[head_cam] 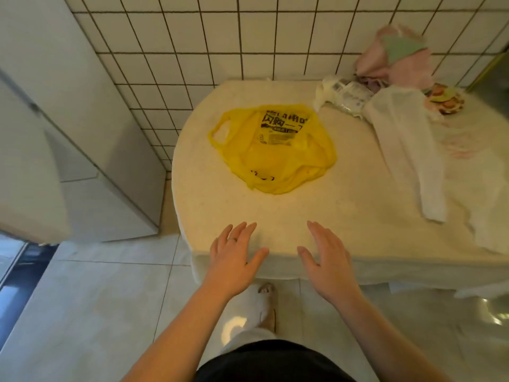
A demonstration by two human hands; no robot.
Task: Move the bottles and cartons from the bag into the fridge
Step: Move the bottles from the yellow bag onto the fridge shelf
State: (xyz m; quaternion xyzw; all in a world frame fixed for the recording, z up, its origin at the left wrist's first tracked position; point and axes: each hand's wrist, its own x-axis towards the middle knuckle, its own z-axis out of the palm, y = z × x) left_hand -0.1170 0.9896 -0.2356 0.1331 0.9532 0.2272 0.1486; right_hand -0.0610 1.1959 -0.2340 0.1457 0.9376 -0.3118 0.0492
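Holding nothing, my left grip (234,260) and right grip (327,260) are spread wide, fingers straight, over the near edge of the cream speckled counter (275,216). The flattened yellow plastic bag (275,155) lies ahead of both, well apart, centred between them.
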